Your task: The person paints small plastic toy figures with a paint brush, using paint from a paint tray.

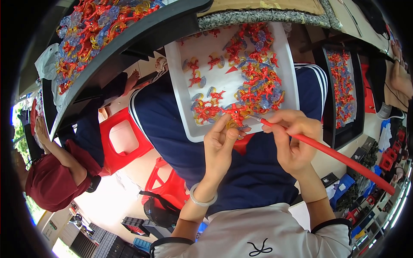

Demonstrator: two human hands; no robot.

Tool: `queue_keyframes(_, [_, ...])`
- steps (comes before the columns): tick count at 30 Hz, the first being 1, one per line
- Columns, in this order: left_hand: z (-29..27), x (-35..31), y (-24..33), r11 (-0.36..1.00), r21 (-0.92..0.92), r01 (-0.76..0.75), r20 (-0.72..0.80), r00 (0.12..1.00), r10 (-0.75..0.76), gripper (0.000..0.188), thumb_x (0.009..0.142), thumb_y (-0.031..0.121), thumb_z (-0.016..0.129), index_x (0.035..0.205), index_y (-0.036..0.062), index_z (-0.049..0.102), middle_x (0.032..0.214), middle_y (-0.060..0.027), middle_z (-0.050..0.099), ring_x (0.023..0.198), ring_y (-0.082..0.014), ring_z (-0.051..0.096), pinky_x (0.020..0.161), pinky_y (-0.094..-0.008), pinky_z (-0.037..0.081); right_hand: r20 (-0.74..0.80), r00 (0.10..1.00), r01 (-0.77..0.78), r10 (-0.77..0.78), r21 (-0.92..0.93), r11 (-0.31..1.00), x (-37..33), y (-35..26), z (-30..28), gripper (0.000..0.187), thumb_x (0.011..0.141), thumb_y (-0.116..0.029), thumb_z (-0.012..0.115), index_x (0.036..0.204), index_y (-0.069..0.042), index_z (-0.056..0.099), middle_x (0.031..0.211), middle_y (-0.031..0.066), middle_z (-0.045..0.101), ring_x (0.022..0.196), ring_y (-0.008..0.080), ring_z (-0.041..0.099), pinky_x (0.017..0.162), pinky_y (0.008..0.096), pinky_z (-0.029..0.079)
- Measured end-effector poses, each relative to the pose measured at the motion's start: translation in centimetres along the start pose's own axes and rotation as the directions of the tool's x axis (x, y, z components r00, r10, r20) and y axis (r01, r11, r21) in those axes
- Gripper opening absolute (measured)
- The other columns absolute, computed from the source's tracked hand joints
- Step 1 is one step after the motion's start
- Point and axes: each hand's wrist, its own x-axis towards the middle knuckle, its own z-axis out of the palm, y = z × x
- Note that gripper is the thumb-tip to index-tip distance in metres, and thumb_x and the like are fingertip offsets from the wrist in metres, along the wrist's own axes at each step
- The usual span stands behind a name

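Between the thumb and fingers of my left hand (220,144) is a small red toy figure (235,112) with yellow and bluish clear parts. My right hand (297,139) grips a long red paintbrush (340,159) like a pen. Its thin tip reaches to the figure's right side; whether it touches cannot be made out. Both hands are over the near edge of a white tray (195,134) on my lap. Many similar red, yellow and blue figures (260,81) lie heaped along the tray's right side, with smaller clusters (206,109) on the left.
A black bin (142,32) piled with more figures stands at the upper left. To the right is a black crate (331,124) of figures. A granite-edged table (262,16) borders the tray's far side. Red stools (124,142) and a person in maroon (60,180) are at left.
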Motion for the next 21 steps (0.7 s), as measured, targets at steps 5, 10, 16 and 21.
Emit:
queue_keyframes(5, [-0.3,0.2,-0.1,0.999,0.001,-0.038,0.043,0.998,0.038,0.05,0.092,0.019,0.062,0.129,-0.01,0.045,0.109,-0.0129,0.062,0.095,-0.0193,0.063,0.082,-0.029,0.05,0.124,0.992,0.038,-0.021,-0.131,0.991,0.5,0.1,-0.4,0.027,0.079,0.011,0.067,0.082,-0.001,0.043,0.092,0.0209,0.063,0.074,0.0237,0.066,0.064,0.0294,0.055])
queue_keyframes(10, [-0.4,0.1,-0.5,0.995,-0.057,-0.084,0.048,0.995,0.087,0.045,0.092,0.011,0.062,0.128,-0.0095,0.045,0.113,-0.01,0.053,0.103,-0.0163,0.057,0.086,-0.0298,0.049,-0.094,0.995,0.025,-0.011,0.143,0.989,0.2,-0.2,-0.4,0.031,0.079,0.01,0.068,0.092,-0.002,0.043,0.089,0.018,0.064,0.072,0.019,0.066,0.063,0.0275,0.054])
queue_keyframes(16, [-0.7,0.1,-0.6,0.997,0.008,-0.08,0.039,0.996,0.08,0.041,0.092,0.007,0.061,0.127,-0.0077,0.048,0.111,-0.0069,0.047,0.101,-0.0146,0.054,0.089,-0.0278,0.046,0.059,0.998,0.022,-0.023,0.021,1.0,0.2,-0.2,-0.7,0.03,0.078,0.009,0.07,0.089,-0.002,0.044,0.088,0.0195,0.064,0.071,0.0218,0.065,0.063,0.0277,0.054])
queue_keyframes(21, [-0.4,0.0,-0.5,0.99,0.046,-0.132,0.069,0.989,0.129,0.04,0.091,0.006,0.061,0.126,-0.0082,0.048,0.11,-0.0067,0.047,0.101,-0.0142,0.053,0.089,-0.028,0.047,0.105,0.989,0.097,-0.1,0.027,0.995,0.1,0.0,-0.4,0.029,0.077,0.009,0.07,0.087,-0.002,0.046,0.087,0.0192,0.064,0.071,0.0251,0.065,0.063,0.0296,0.054])
